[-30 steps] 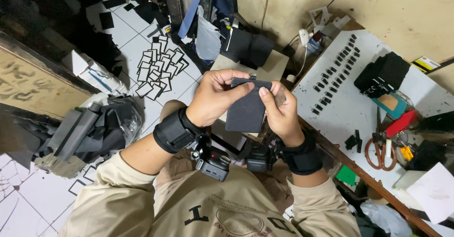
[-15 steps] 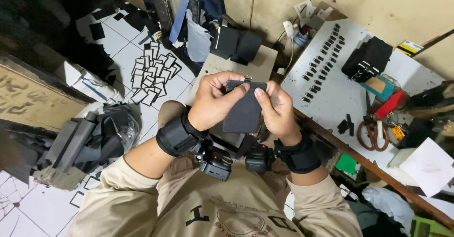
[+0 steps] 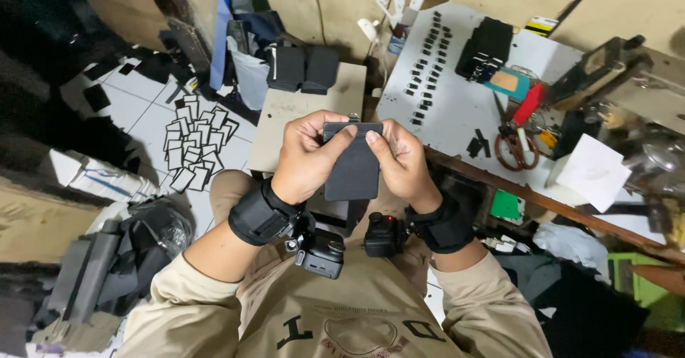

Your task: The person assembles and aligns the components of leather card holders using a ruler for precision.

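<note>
Panel [image 3: 353, 169] between both hands, stool [image 3: 285, 126] beyond, worktable [image 3: 457, 108] right.

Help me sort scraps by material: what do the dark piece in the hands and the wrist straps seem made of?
Dark piece: likely synthetic leather or stiff fabric, matte; it hangs flat, folded at the top edge. Wrist straps: black padded fabric, seemingly woven, wrapped snugly.

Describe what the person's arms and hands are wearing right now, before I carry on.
Both hands are bare: no gloves on the left hand or the right hand. Each wrist carries a wide black padded strap, left strap and right strap, with a small black camera unit fixed beneath each, left unit and right unit. Long beige sleeves cover both forearms.
</note>
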